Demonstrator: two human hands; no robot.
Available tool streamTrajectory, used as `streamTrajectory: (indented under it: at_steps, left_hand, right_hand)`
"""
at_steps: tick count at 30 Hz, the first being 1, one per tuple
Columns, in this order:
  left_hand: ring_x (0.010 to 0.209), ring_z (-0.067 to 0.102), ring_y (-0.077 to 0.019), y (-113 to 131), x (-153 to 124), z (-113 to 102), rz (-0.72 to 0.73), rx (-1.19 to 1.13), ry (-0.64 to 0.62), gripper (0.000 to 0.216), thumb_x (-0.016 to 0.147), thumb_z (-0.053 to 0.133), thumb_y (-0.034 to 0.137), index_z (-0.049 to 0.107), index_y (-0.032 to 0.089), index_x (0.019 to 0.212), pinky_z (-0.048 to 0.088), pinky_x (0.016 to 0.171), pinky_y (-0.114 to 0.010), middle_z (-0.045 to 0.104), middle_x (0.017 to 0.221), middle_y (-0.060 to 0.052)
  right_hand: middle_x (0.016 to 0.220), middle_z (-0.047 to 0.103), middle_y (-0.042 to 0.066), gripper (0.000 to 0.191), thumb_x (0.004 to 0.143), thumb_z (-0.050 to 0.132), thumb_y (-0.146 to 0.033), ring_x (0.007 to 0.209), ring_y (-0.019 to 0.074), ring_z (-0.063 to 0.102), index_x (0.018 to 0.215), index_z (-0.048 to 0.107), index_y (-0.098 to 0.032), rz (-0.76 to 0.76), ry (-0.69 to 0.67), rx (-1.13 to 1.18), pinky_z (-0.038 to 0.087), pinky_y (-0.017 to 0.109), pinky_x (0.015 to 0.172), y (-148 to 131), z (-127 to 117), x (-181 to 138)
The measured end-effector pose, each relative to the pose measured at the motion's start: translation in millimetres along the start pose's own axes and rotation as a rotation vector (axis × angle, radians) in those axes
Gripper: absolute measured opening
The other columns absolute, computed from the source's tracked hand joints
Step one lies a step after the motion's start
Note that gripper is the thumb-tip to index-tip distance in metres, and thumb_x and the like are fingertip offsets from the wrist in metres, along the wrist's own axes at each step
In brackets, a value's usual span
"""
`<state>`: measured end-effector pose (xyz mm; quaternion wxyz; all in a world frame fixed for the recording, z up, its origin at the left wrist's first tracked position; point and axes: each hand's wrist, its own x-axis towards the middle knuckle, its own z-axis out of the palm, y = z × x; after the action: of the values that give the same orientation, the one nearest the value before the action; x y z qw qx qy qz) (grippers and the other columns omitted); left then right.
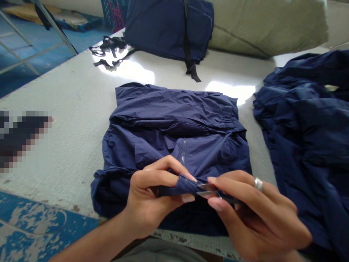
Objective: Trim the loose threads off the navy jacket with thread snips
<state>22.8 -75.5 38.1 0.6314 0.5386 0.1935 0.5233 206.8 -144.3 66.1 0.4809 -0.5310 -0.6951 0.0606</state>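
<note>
Navy jacket [177,145] lies folded on the table [68,109], directly beneath both our hands. Our left hand [152,193] curls nearly closed, pinching a folded band [182,185] of the jacket between thumb and fingers. Our right hand [253,214] grips small snips [206,190], their blades at the band's end. Another navy garment [302,127] lies bunched just right of the jacket.

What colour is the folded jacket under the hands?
The folded jacket is navy blue, best seen in the head view.
</note>
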Motion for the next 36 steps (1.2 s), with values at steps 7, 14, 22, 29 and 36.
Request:
streamTrajectory:
  at_steps: [7, 14, 22, 29, 36]
  left_hand:
    - [0.077, 0.071, -0.017, 2, 1, 0, 0.037, 0.05, -0.046, 0.013, 0.081, 0.086, 0.01, 0.084, 0.02, 0.088, 0.057, 0.072, -0.029, 0.079, 0.089, -0.007]
    - [0.081, 0.069, -0.0185, -2, -1, -1, 0.282, 0.358, -0.135, 0.018, 0.086, 0.075, 0.002, 0.077, 0.019, 0.094, 0.052, 0.078, -0.037, 0.081, 0.101, -0.01]
    - [0.095, 0.069, -0.0233, 0, -9, -9, 0.38, 0.538, -0.236, 0.017, 0.093, 0.065, 0.01, 0.073, 0.019, 0.105, 0.055, 0.084, -0.039, 0.08, 0.115, -0.013]
    - [0.096, 0.071, -0.0245, 0, -8, -13, 0.498, 0.653, -0.251, 0.016, 0.091, 0.061, 0.009, 0.07, 0.017, 0.102, 0.051, 0.081, -0.04, 0.08, 0.117, -0.015]
    - [0.1, 0.071, -0.0257, 0, -11, -17, 0.524, 0.738, -0.289, 0.013, 0.093, 0.058, 0.012, 0.068, 0.019, 0.099, 0.049, 0.085, -0.042, 0.079, 0.122, -0.014]
  right_hand:
    - [0.074, 0.077, 0.003, 0.027, 0.081, 0.075, -0.011, 0.061, 0.0196, 0.073, 0.105, 0.076, -0.024, -0.015, 0.001, -0.012, 0.059, 0.03, 0.058, -2, -4, 3]
    - [0.072, 0.076, 0.002, 0.025, 0.081, 0.074, -0.008, 0.059, 0.018, 0.071, 0.099, 0.078, -0.025, 0.057, 0.012, 0.084, 0.056, 0.027, 0.053, -6, -4, 10]
    - [0.071, 0.075, 0.003, 0.012, 0.084, 0.076, -0.015, 0.055, 0.0152, 0.067, 0.092, 0.078, -0.024, 0.115, -0.057, 0.118, 0.053, 0.024, 0.048, -8, -5, 9]
    - [0.067, 0.075, 0.001, 0.014, 0.082, 0.076, -0.013, 0.052, 0.0142, 0.067, 0.088, 0.079, -0.024, 0.143, -0.089, 0.15, 0.052, 0.023, 0.048, -13, -6, 13]
    - [0.068, 0.075, 0.002, 0.015, 0.083, 0.075, -0.011, 0.055, 0.0161, 0.068, 0.09, 0.079, -0.024, 0.149, -0.137, 0.155, 0.054, 0.025, 0.051, -13, -10, 15]
